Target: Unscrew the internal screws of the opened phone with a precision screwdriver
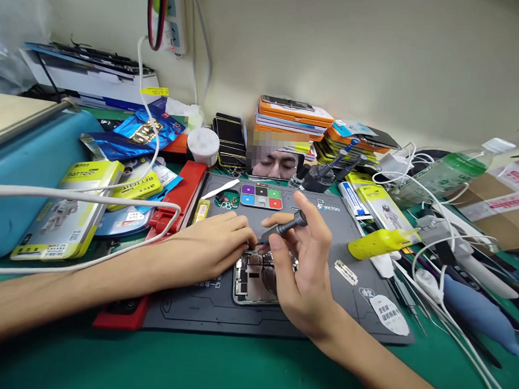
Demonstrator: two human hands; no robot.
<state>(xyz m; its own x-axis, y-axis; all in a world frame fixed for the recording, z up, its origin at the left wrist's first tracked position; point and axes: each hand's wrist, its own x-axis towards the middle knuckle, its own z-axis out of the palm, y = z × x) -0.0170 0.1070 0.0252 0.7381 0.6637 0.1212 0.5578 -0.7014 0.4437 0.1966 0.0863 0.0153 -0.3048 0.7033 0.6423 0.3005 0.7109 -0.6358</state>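
An opened smartphone [253,283] lies on the dark grey repair mat [185,314], its inner parts exposed. My right hand [310,271] holds a dark screwdriver [287,225] at a slant above the phone's top edge, its tip pointing left. The thumb and fingers close round the handle, while the index finger rises near its end. At the phone's upper left, my left hand [227,242] rests with fingers bent and pressed together close to the screwdriver tip. Its fingertips are partly hidden, so what they pinch cannot be made out. My right hand covers the phone's right side.
A colourful sectioned tray [261,197] and a razor blade [346,273] lie on the mat. A screwdriver stand [320,177] is behind. To the right are a yellow bottle [375,244], cables and tools; battery packs [76,209] and a red holder [179,199] are at left.
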